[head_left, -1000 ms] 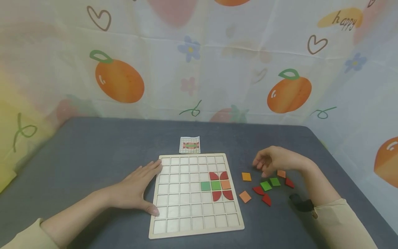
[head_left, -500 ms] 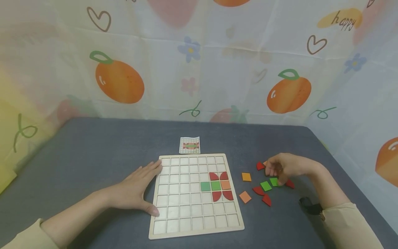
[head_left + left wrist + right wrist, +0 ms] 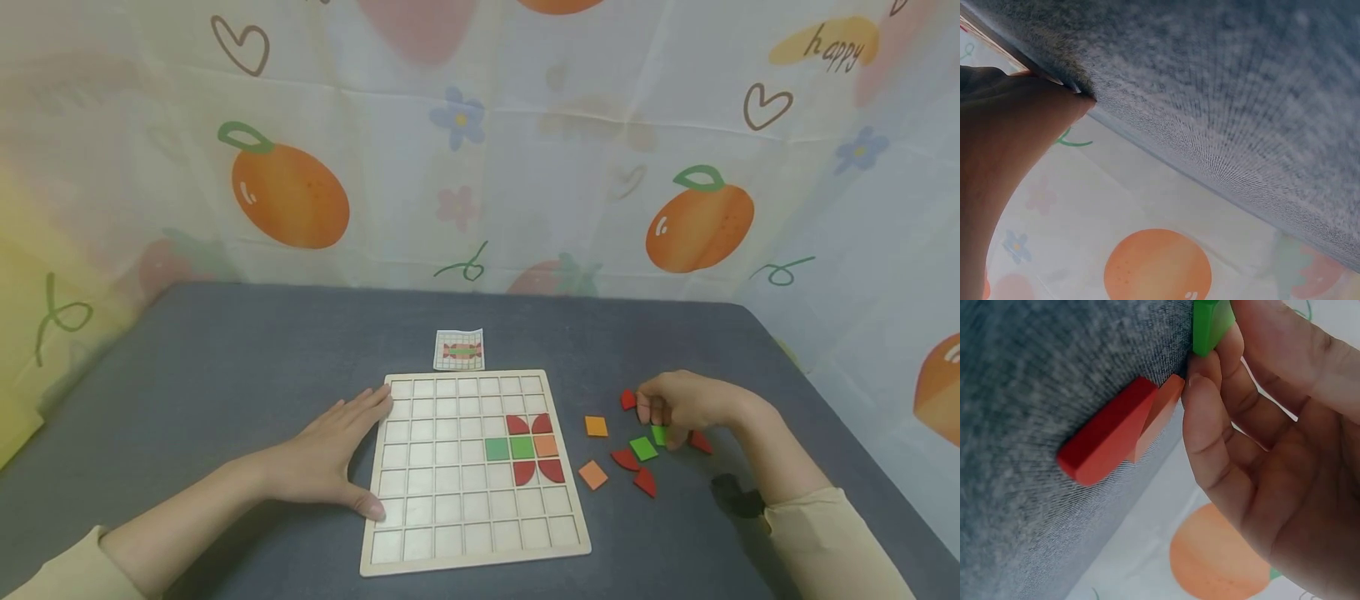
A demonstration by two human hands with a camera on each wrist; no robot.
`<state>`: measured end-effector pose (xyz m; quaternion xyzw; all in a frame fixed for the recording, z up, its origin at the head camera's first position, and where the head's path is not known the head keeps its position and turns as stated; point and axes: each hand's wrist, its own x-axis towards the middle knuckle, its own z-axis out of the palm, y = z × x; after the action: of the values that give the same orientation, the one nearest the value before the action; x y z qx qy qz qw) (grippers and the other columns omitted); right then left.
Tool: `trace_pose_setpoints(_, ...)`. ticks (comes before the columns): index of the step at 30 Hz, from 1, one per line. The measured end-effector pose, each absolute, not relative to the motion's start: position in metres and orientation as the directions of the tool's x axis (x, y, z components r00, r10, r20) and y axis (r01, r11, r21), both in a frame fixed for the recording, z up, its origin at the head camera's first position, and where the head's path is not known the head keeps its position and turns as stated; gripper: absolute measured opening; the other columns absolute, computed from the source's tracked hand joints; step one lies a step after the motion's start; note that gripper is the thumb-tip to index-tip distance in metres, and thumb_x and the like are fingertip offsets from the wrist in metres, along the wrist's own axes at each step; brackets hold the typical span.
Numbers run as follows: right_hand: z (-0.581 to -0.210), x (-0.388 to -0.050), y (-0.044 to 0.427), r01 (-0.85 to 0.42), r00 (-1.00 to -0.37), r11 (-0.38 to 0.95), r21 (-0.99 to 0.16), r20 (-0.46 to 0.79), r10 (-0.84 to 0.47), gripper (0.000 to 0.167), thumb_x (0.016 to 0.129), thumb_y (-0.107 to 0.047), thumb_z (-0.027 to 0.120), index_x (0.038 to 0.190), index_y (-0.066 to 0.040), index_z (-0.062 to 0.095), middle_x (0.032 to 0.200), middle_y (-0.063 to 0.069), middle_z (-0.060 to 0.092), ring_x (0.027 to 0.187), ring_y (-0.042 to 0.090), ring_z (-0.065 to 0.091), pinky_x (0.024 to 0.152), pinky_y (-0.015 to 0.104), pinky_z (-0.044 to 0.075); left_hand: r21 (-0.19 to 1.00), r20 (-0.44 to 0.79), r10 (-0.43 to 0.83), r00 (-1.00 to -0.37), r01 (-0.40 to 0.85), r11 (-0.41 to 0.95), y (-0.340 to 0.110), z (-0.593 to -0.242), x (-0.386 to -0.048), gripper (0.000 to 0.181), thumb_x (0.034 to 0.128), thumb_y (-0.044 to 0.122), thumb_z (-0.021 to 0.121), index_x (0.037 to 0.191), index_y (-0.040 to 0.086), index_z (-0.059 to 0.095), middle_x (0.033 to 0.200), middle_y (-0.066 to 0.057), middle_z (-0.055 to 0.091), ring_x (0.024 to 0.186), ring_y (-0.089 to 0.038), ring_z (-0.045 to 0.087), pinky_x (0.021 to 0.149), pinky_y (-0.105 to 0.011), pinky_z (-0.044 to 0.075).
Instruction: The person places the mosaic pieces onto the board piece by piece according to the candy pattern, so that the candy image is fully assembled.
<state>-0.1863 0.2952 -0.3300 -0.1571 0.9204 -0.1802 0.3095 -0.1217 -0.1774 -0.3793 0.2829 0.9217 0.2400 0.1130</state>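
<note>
My left hand (image 3: 318, 458) lies spread along the left edge of the wooden grid board (image 3: 427, 504), thumb and fingertips touching its rim. To the board's right, my right hand (image 3: 686, 404) reaches down among loose tiles. Between its thumb and fingers it pinches a green square tile (image 3: 1213, 325), partly hidden by the hand. Beside the fingers in the right wrist view lie a red tile (image 3: 1107, 434) and an orange tile (image 3: 1159, 419). Set in the board are red quarter-circle tiles (image 3: 551, 471), an orange square (image 3: 547, 446) and two green squares (image 3: 498, 449).
Nearer the board lie an orange-yellow square (image 3: 596, 427), a peach square (image 3: 593, 475), another green square (image 3: 643, 448) and red quarter-circles (image 3: 645, 482). A small printed pattern card (image 3: 459, 350) lies behind the board. A patterned cloth (image 3: 525, 167) hangs past the dark table's (image 3: 285, 350) far edge.
My right hand has moved down and right over the loose tiles, uncovering a red one, and its fingers have closed at a green square. My left hand has stayed on the board.
</note>
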Motion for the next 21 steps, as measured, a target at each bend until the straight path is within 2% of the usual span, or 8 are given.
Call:
trace_pose_setpoints(7, -0.330, -0.188, 0.296, -0.191, -0.769, 0.885, -0.424, -0.496, -0.403, 0.036, 0.067, 0.018, 0.070, 0.088, -0.009, 0.059, 0.084, 0.004, 0.055, 0.078, 0.018, 0.049, 0.061, 0.028, 0.046, 0.515, -0.075, 0.577, -0.813, 0.464, 0.721, -0.178, -0.380, -0.122, 0.131, 0.0613, 0.070, 0.079, 0.155, -0.003, 0.022, 0.167, -0.018, 0.015, 0.152, -0.047, 0.015, 0.118, -0.070, 0.016)
trace_pose_setpoints(14, -0.327, -0.190, 0.299, -0.235, -0.763, 0.849, -0.473, -0.451, -0.462, 0.028, 0.068, 0.014, 0.069, 0.083, -0.009, 0.061, 0.073, 0.001, 0.050, 0.060, 0.012, 0.043, 0.052, 0.025, 0.040, 0.515, -0.074, 0.581, -0.811, 0.468, 0.718, -0.178, -0.380, -0.122, 0.130, 0.0620, 0.069, 0.079, 0.155, -0.002, 0.022, 0.167, -0.018, 0.015, 0.152, -0.047, 0.015, 0.118, -0.070, 0.016)
trace_pose_setpoints(18, -0.323, -0.191, 0.300, -0.277, -0.745, 0.798, -0.535, -0.406, -0.530, 0.021, 0.074, 0.006, 0.073, 0.085, -0.009, 0.061, 0.073, 0.000, 0.052, 0.054, 0.010, 0.046, 0.050, 0.026, 0.044, 0.522, -0.071, 0.582, -0.810, 0.467, 0.714, -0.178, -0.380, -0.122, 0.130, 0.0621, 0.069, 0.080, 0.155, -0.003, 0.023, 0.167, -0.017, 0.015, 0.152, -0.047, 0.015, 0.118, -0.070, 0.016)
trace_pose_setpoints(21, -0.319, -0.191, 0.296, -0.291, -0.739, 0.773, -0.563, -0.380, -0.556, 0.018, 0.078, -0.003, 0.076, 0.089, -0.009, 0.063, 0.077, 0.002, 0.057, 0.060, 0.013, 0.053, 0.055, 0.029, 0.050, 0.521, -0.077, 0.581, -0.810, 0.464, 0.716, -0.178, -0.380, -0.122, 0.131, 0.0621, 0.069, 0.079, 0.155, -0.002, 0.022, 0.167, -0.017, 0.014, 0.152, -0.047, 0.015, 0.118, -0.070, 0.016)
